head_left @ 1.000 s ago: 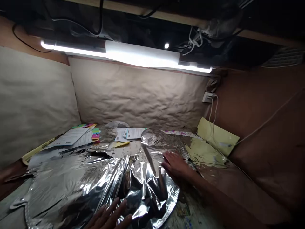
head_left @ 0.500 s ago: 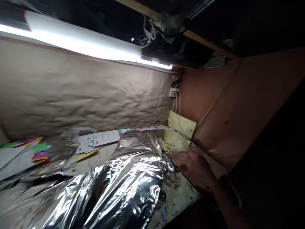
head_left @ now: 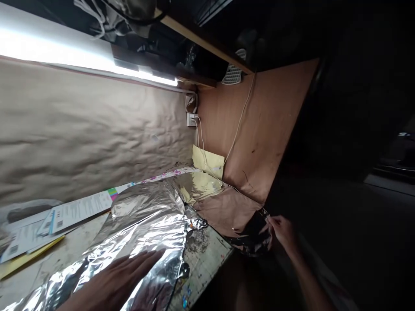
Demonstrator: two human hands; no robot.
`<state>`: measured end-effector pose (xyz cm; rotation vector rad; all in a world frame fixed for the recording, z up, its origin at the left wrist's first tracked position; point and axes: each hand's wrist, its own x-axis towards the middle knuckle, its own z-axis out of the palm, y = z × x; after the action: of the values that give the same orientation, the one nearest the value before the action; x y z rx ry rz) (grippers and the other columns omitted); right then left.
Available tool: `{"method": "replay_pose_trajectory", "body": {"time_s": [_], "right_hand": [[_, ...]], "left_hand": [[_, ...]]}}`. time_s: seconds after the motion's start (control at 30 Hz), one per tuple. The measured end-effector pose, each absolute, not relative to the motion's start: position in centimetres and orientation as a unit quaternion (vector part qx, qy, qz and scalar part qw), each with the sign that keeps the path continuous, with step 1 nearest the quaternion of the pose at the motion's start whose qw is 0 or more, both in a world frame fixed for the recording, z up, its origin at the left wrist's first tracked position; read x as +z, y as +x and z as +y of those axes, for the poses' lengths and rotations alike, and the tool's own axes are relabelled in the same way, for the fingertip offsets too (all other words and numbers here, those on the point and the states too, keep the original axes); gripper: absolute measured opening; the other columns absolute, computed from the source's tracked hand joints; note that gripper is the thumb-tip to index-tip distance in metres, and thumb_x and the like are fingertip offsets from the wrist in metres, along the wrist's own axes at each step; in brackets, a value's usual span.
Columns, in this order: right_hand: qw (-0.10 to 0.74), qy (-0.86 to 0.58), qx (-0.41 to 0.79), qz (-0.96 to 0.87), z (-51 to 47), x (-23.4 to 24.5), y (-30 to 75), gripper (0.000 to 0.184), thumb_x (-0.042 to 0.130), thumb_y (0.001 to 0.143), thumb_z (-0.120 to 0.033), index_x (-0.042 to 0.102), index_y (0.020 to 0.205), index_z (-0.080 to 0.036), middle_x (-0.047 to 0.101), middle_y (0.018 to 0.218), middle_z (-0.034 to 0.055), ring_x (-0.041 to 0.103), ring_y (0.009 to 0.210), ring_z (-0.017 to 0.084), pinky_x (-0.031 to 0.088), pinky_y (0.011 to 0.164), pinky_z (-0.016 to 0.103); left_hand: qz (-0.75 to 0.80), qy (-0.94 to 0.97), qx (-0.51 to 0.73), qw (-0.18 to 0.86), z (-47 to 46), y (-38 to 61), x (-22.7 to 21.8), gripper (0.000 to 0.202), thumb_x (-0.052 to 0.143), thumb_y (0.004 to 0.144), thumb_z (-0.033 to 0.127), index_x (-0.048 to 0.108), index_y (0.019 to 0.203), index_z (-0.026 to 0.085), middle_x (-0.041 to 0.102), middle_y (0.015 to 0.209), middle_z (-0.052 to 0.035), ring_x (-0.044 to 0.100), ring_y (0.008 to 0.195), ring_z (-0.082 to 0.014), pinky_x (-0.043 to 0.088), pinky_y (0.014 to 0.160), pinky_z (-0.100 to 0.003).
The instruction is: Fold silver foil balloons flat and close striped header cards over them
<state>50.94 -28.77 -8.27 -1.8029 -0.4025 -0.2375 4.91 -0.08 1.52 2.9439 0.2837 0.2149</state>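
We judge the silver foil (head_left: 149, 216) already spread on the counter (head_left: 209, 257), beneath our flat left hand (head_left: 119, 276); the second foil (head_left: 233, 211), pinched by our right hand (head_left: 282, 230), overhangs the edge, not yet flat.

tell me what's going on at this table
Someone is handling shiny foil with both hands. The right hand holds the outer edge of a reflective foil section that reaches past the corner of the table. The left hand is spread flat over the crinkled silver foil. Printed papers lie farther left.
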Motion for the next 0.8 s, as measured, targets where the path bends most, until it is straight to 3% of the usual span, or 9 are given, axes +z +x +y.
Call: {"method": "replay_pose_trajectory", "body": {"time_s": [0.17,0.3,0.43,0.57,0.67,0.8], "right_hand": [[0.466,-0.821,-0.185,-0.274,-28.9,-4.4,51.6,0.029,0.062,0.073,-0.047,0.055,0.057,-0.024,0.064,0.058,0.0063,0.062,0.064,0.026,0.048,0.073,0.039],[0.405,-0.807,-0.267,-0.337,-27.0,-1.1,50.5,0.024,0.053,0.083,-0.037,0.057,0.066,-0.022,0.069,0.08,0.0133,0.062,0.08,0.028,0.044,0.085,0.044],[0.391,-0.772,-0.3,-0.402,-22.3,1.7,46.9,0.024,0.049,0.092,-0.032,0.062,0.075,-0.02,0.068,0.089,0.0108,0.06,0.087,0.024,0.046,0.085,0.039],[0.352,-0.722,-0.3,-0.515,-17.1,3.1,40.6,0.015,0.059,0.089,-0.022,0.064,0.075,-0.02,0.067,0.105,0.0083,0.057,0.102,0.025,0.046,0.093,0.039],[0.326,-0.707,-0.283,-0.56,-15.0,3.0,36.8,0.013,0.062,0.085,-0.011,0.065,0.075,-0.019,0.065,0.116,0.0091,0.055,0.108,0.028,0.047,0.094,0.044],[0.31,-0.713,-0.218,-0.59,-14.7,1.6,35.2,0.013,0.06,0.088,-0.012,0.069,0.089,-0.021,0.067,0.114,0.0073,0.06,0.101,0.027,0.053,0.085,0.043]], "left_hand": [[0.077,0.986,-0.005,0.149,-2.9,14.0,5.2,0.068,0.059,0.087,0.049,0.038,0.15,0.032,0.061,0.136,-0.0085,0.06,0.12,-0.0332,0.048,0.097,-0.045],[0.043,0.973,0.031,0.224,-3.5,19.8,5.0,0.062,0.055,0.089,0.055,0.05,0.143,0.025,0.069,0.12,-0.013,0.065,0.108,-0.0344,0.048,0.089,-0.041],[0.064,0.874,0.062,0.478,-3.6,24.3,4.4,0.064,0.054,0.085,0.068,0.069,0.115,0.014,0.073,0.107,-0.0141,0.067,0.099,-0.0303,0.048,0.083,-0.034],[0.163,0.741,0.09,0.645,-3.4,27.0,4.2,0.074,0.048,0.079,0.079,0.067,0.104,0.011,0.071,0.1,-0.0144,0.068,0.084,-0.0228,0.05,0.071,-0.03],[0.233,0.642,0.121,0.72,-2.5,27.5,4.0,0.067,0.058,0.074,0.076,0.066,0.098,0.013,0.07,0.094,-0.0106,0.066,0.074,-0.0178,0.051,0.066,-0.029],[0.281,0.632,0.124,0.711,-0.9,27.1,3.1,0.054,0.075,0.065,0.064,0.067,0.078,0.012,0.066,0.072,-0.0064,0.062,0.06,-0.0157,0.049,0.058,-0.028]]}}
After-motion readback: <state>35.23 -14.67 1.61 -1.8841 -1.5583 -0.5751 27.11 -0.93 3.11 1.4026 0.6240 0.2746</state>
